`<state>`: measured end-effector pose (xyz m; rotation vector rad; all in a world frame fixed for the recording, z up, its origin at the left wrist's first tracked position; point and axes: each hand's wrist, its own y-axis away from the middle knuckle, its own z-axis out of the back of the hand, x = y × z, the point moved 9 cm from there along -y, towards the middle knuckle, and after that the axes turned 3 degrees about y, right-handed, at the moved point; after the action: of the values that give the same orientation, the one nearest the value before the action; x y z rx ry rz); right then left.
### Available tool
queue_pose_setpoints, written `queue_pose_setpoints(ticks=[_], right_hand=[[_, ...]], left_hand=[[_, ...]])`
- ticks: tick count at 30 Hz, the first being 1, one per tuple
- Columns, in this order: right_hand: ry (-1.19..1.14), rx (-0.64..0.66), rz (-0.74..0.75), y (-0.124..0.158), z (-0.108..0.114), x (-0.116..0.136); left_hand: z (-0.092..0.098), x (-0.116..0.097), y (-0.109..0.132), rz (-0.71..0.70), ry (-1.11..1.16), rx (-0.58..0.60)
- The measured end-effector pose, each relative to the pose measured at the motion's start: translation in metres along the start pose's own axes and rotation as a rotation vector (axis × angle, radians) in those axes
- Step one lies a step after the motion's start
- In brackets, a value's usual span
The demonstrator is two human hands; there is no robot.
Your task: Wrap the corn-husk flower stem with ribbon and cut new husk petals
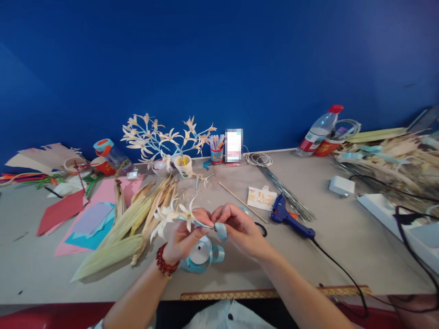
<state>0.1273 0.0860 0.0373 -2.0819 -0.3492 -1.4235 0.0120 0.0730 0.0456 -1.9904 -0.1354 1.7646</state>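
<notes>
My left hand [187, 235] is closed around the stem of a spray of pale corn-husk flowers [174, 214], whose blooms point to the left. At the stem's right end, my right hand [236, 228] pinches a piece of light blue ribbon [221, 231] against it. Both hands meet over the table, fingertips close together. Just beneath them lies a ribbon spool [199, 253] with a white core and loose blue loops, partly covered by my left hand. Farther back, finished flower branches [164, 141] stand in a paper cup [183, 167].
Corn husks [126, 228] and coloured paper [61, 212] lie to the left. On the right are a blue glue gun [291, 219] with a trailing cord, metal wires [284, 187], a power strip [384, 214] and a bottle [317, 132]. A phone [233, 146] stands against the blue wall.
</notes>
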Motion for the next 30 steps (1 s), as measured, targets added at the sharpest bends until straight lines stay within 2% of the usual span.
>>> queue_pose_setpoints(ticks=[4, 6, 8, 10, 14, 18, 21, 24, 30], right_hand=[[0.065, -0.017, 0.04, 0.0, -0.001, 0.004], [0.219, -0.057, 0.102, 0.002, 0.001, 0.01], [0.457, -0.124, 0.216, 0.005, 0.002, 0.022], [0.7, -0.181, 0.383, 0.011, -0.003, 0.036], [0.997, -0.213, 0.672, 0.024, -0.021, 0.053], [1.133, -0.22, 0.779, 0.029, -0.031, 0.056], [1.074, -0.225, 0.753, 0.027, -0.029, 0.057], [0.907, -0.223, 0.643, 0.021, -0.019, 0.054], [0.413, -0.148, 0.197, 0.003, 0.002, 0.021]], left_hand=[[-0.002, 0.003, 0.0, 0.038, 0.08, -0.036], [0.001, 0.009, 0.002, 0.075, 0.119, -0.122], [0.007, 0.017, 0.005, 0.109, 0.154, -0.252], [0.008, 0.023, 0.009, 0.125, 0.164, -0.329], [0.002, 0.025, 0.012, 0.135, 0.118, -0.345], [0.002, 0.011, 0.014, 0.105, -0.009, -0.415], [-0.001, 0.001, 0.012, 0.111, -0.1, -0.378], [-0.003, -0.004, 0.01, 0.1, -0.162, -0.302], [0.002, -0.011, 0.006, -0.015, -0.31, -0.172]])
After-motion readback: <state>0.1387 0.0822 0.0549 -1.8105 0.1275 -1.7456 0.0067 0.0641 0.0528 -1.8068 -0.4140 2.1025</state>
